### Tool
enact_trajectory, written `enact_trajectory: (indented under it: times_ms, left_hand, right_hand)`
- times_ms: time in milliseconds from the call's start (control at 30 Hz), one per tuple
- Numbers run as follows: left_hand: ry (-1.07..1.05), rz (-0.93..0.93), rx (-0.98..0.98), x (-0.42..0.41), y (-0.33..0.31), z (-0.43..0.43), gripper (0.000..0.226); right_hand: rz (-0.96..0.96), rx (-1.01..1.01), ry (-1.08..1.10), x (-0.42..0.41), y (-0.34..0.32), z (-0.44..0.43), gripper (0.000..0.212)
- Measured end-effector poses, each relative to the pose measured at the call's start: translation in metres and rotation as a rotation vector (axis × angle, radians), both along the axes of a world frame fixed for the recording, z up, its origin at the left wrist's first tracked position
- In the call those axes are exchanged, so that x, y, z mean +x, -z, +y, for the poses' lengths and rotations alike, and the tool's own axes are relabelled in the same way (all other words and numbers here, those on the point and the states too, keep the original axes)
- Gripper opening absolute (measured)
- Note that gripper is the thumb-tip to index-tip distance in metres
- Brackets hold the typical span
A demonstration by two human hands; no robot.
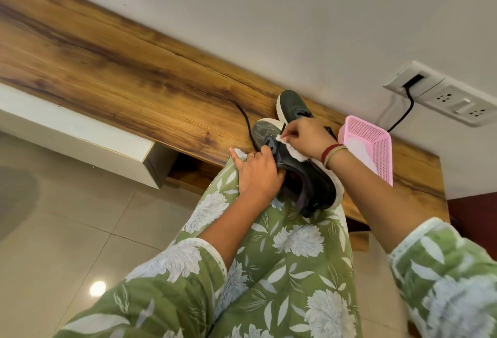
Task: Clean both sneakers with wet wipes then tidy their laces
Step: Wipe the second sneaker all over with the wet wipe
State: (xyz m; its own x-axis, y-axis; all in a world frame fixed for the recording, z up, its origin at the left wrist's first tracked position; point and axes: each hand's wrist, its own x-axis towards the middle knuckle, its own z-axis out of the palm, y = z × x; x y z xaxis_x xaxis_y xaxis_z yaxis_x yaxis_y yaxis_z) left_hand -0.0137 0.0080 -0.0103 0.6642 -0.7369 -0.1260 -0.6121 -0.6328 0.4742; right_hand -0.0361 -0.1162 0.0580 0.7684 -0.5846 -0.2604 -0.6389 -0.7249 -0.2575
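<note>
White wipe point(293, 151), seemingly pressed on sneaker point(306, 179).

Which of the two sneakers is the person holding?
The nearer sneaker, resting on the knee: the left hand grips it and the right hand holds a wipe on it. The other sneaker stands on the wooden shelf.

Long brown wood-grain plank bench point(134, 74) running along a pale wall

A dark grey sneaker with a white sole point(291, 105) sits upright on the wood close to the wall, toe pointing along the plank. Just beside it, further along, stands a pink rectangular perforated plastic basket point(382, 154), set close to the wall. A loose black shoelace point(246, 122) curves across the bare wood in front of the sneaker, apart from the basket.
</note>
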Motion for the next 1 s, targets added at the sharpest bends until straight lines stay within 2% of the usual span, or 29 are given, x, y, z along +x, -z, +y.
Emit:
enact_trajectory:
  times_ms: [100, 167, 200, 267, 333, 400, 433, 567, 700, 833, 900, 1000]
  left_hand:
    - [-0.037, 0.001, -0.016, -0.002, 0.004, 0.0, 0.047]
    - [-0.029, -0.035, -0.083, -0.003, 0.005, 0.0, 0.057]
    - [0.003, -0.069, -0.136, -0.003, 0.006, 0.0, 0.058]
    - [0.108, -0.125, -0.191, -0.004, 0.005, 0.001, 0.059]
    - [0.157, -0.116, -0.172, -0.003, 0.003, 0.001, 0.061]
    - [0.114, -0.048, -0.119, 0.0, 0.002, 0.001, 0.064]
    - [0.086, -0.019, -0.083, 0.001, 0.002, 0.001, 0.067]
    - [0.029, -0.019, 0.045, 0.0, -0.002, 0.002, 0.08]
    - [0.003, -0.037, 0.07, -0.004, -0.002, 0.003, 0.086]
    - [-0.013, -0.045, 0.039, -0.004, -0.002, 0.004, 0.086]
    - [-0.007, -0.048, 0.032, -0.004, -0.002, 0.004, 0.087]
    - [0.01, -0.045, 0.057, -0.003, -0.003, 0.004, 0.084]
  right_hand:
    - [-0.096, -0.08, 0.051, -0.007, 0.016, 0.007, 0.021]
    - [-0.22, -0.055, 0.196, -0.012, 0.023, 0.005, 0.019]
    - [-0.303, 0.057, 0.344, -0.014, 0.025, 0.002, 0.016]
    - [-0.524, 0.441, 0.723, -0.015, 0.019, 0.0, 0.011]
    - [-0.653, 0.733, 0.916, -0.016, 0.01, 0.0, 0.014]
    - [-0.601, 0.799, 0.874, -0.018, 0.004, 0.0, 0.015]
    - [-0.544, 0.767, 0.813, -0.019, 0.003, 0.001, 0.016]
    - [-0.428, 0.526, 0.595, -0.02, 0.013, -0.002, 0.014]
    - [-0.26, 0.258, 0.349, -0.011, 0.025, -0.007, 0.013]
    - [-0.287, 0.204, 0.388, -0.011, 0.031, -0.005, 0.015]
    - [-0.4, 0.368, 0.566, -0.013, 0.031, -0.006, 0.015]
    - [-0.567, 1.069, 0.841, -0.008, 0.012, -0.014, 0.02]
